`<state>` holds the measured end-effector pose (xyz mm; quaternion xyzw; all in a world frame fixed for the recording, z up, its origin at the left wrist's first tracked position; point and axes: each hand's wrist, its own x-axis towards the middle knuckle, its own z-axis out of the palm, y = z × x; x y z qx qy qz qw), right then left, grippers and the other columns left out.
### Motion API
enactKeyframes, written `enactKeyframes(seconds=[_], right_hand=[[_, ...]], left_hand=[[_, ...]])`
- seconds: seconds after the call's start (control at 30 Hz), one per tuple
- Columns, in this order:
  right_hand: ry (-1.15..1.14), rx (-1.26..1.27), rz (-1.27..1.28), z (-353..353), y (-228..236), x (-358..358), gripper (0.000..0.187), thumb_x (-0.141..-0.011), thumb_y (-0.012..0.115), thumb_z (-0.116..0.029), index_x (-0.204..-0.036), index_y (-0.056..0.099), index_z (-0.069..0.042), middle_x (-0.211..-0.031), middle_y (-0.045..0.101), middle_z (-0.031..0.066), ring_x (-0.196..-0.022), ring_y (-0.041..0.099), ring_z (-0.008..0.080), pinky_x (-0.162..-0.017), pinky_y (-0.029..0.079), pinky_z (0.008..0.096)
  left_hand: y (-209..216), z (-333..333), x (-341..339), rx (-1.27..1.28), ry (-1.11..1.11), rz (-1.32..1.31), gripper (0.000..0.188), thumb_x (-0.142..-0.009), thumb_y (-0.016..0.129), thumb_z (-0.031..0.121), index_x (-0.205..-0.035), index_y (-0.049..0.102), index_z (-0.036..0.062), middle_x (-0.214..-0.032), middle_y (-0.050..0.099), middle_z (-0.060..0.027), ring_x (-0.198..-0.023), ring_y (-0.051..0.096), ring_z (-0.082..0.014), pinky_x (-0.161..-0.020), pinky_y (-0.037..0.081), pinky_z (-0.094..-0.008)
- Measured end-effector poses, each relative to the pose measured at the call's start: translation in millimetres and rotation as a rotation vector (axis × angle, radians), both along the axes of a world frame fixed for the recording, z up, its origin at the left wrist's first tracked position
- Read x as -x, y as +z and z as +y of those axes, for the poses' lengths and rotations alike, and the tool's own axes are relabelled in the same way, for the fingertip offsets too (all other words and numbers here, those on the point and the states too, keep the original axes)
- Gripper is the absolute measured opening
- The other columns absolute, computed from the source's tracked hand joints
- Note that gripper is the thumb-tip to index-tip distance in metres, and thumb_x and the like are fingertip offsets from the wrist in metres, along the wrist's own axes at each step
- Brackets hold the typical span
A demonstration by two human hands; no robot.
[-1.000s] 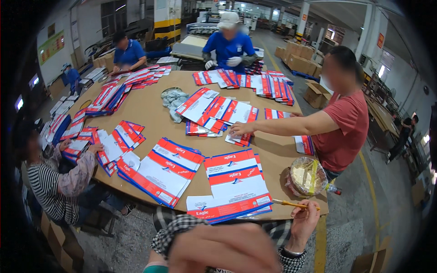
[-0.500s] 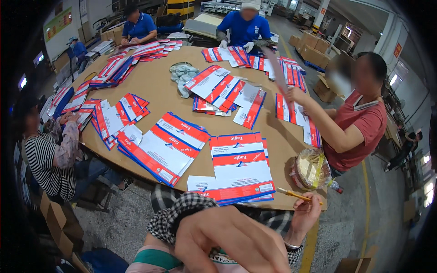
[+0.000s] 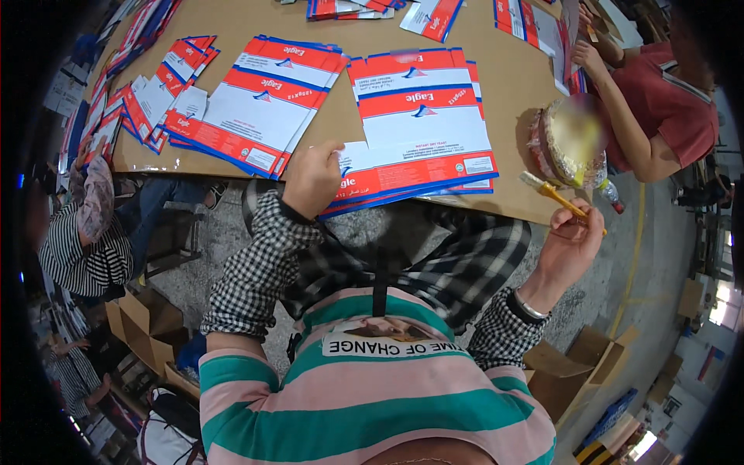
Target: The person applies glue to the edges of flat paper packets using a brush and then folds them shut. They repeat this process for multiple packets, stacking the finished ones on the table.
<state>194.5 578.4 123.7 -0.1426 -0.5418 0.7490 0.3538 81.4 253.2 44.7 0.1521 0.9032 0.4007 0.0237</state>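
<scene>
Flattened cartons (image 3: 422,128), red, white and blue, lie fanned in a stack on the brown table (image 3: 511,85), right at its near edge, and the left hand (image 3: 310,178) is down on them. Its fingers are curled together on the lower left corner of the stack, knuckles up; whether they pinch a sheet or only press on it can't be told from here. Just left of that hand sits a second fanned stack (image 3: 260,101) of the same printed cartons, and further left still a spread of smaller ones (image 3: 159,97) reaches toward the table's far side.

Over to the right, the right hand (image 3: 570,248) is off the table edge, closed around the yellow handle of a small brush (image 3: 554,194), bristles pointing up and left toward the table. Right above the bristle end stands a round tub (image 3: 566,139) in crinkled clear wrap, blurred, contents not readable. Beyond the tub, a person in a red shirt (image 3: 666,108) leans an arm onto the table. Down left, a person in a striped top (image 3: 81,240) sits at the table.
</scene>
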Motion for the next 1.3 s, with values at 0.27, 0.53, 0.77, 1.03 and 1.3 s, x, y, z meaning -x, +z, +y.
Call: enactKeyframes(seconds=[0.27,0.53,0.77,1.03,1.3], right_hand=[[-0.066,-0.041,0.01,26,-2,3,0.025,-0.094,0.046,-0.02,-0.09,0.056,0.003,-0.086,0.06,0.0155,-0.062,0.055,0.0165,-0.055,0.043,0.0275],[-0.062,-0.017,-0.001,28,-10,15,0.024,-0.094,0.046,-0.019,-0.089,0.056,0.002,-0.086,0.06,0.0161,-0.062,0.055,0.017,-0.056,0.043,0.0273],[-0.122,-0.041,-0.013,34,-7,11,0.023,-0.094,0.046,-0.019,-0.088,0.056,0.001,-0.086,0.06,0.0158,-0.061,0.055,0.0166,-0.055,0.043,0.0263],[-0.243,-0.054,-0.006,48,-6,10,0.021,-0.094,0.047,-0.019,-0.09,0.054,0.0,-0.08,0.061,0.0132,-0.062,0.056,0.016,-0.055,0.045,0.0268],[-0.292,-0.402,-0.203,100,-1,73,0.018,-0.092,0.054,-0.016,-0.091,0.054,0.002,-0.076,0.061,0.0092,-0.058,0.059,0.0138,-0.051,0.046,0.0227]], left_hand=[[-24,4,12,0.373,-0.102,-0.098,0.066,-0.064,0.079,0.019,-0.119,0.049,-0.0016,-0.116,0.049,-0.0221,-0.104,0.052,-0.038,-0.088,0.046,-0.0392],[-24,12,33,0.414,-0.154,-0.155,0.065,-0.064,0.082,0.028,-0.114,0.053,-0.0006,-0.112,0.051,-0.0177,-0.107,0.052,-0.0315,-0.09,0.045,-0.0358],[-24,-13,-3,0.052,0.125,0.299,0.047,-0.073,0.074,0.013,-0.111,0.052,-0.0048,-0.115,0.051,-0.0189,-0.107,0.05,-0.0333,-0.09,0.042,-0.0381],[-112,-135,-139,0.069,0.622,-0.377,0.086,-0.082,0.068,0.038,-0.137,0.024,-0.0128,-0.141,0.029,-0.0313,-0.134,0.027,-0.0358,-0.11,0.021,-0.0372],[-52,-121,-93,-0.154,0.419,-0.261,0.023,-0.087,0.059,0.005,-0.106,0.059,-0.0073,-0.097,0.065,-0.014,-0.088,0.061,-0.0162,-0.079,0.047,-0.0282]])
